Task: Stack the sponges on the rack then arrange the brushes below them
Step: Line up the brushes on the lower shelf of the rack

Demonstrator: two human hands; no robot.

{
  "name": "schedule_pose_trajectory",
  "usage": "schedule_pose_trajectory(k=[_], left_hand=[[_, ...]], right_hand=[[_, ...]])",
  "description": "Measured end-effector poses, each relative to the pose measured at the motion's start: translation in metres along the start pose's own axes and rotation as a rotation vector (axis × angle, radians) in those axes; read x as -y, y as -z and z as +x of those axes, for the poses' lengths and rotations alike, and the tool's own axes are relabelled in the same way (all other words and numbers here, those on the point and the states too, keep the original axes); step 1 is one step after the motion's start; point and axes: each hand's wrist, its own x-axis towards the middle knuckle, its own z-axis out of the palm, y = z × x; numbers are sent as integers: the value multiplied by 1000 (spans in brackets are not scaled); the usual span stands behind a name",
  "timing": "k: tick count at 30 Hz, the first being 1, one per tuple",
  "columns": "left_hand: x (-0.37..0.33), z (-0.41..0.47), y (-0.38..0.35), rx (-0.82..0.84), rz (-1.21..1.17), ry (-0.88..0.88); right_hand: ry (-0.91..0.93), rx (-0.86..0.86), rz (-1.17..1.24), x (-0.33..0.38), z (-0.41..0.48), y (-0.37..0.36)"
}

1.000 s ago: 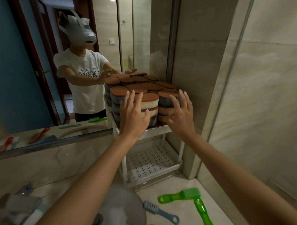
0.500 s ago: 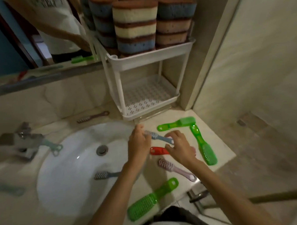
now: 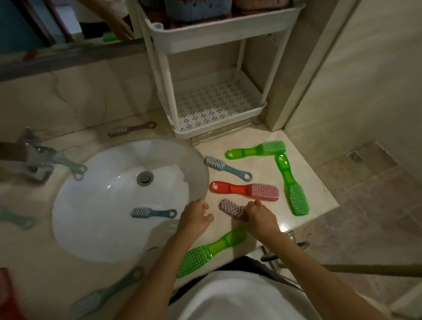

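Both hands dropped lower since half a second ago: right hand (image 3: 261, 219) now closed on the pink brush (image 3: 230, 207) just right of the sink (image 3: 93, 247), left hand (image 3: 195, 218) loosely curled, empty, at the sink's rim. Sponges (image 3: 198, 9) sit on the rack (image 3: 219, 21) behind the sink.

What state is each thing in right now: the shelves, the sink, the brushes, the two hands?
Sponges: stacked on the rack's top shelf.
Lower shelf: no brushes on it yet.
Sink: dry-looking, a blue brush lying inside.
Red brush: flat on the counter, untouched.
Pink brush: on the counter, handle under the right hand.
Left hand: open, holding nothing.
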Motion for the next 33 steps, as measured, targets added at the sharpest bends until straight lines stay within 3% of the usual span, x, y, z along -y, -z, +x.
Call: schedule_pose_trajectory(k=[6, 11, 14, 18, 21, 26, 31, 33], left_hand=[[-6, 0, 1, -22, -160, 91], [-33, 4, 7, -23, -776, 141], [-43, 14, 17, -153, -976, 116], [-50, 32, 36, -320, -1027, 142], [-56, 38, 50, -355, -1087, 151], [-69, 45, 57, -326, -1188, 197], [-76, 54, 58, -214, -1127, 243], [-76, 54, 59, -256, -1094, 210]], right_hand=[[98, -72, 118, 2, 7, 11], [302, -110, 232, 23, 20, 39], [372, -70, 246, 26, 32, 57], [245, -162, 345, 20, 63, 77], [179, -98, 167, 14, 90, 80], [227, 26, -80, 13, 112, 65], [180, -14, -69, 17, 115, 67], [170, -59, -19, 13, 116, 72]])
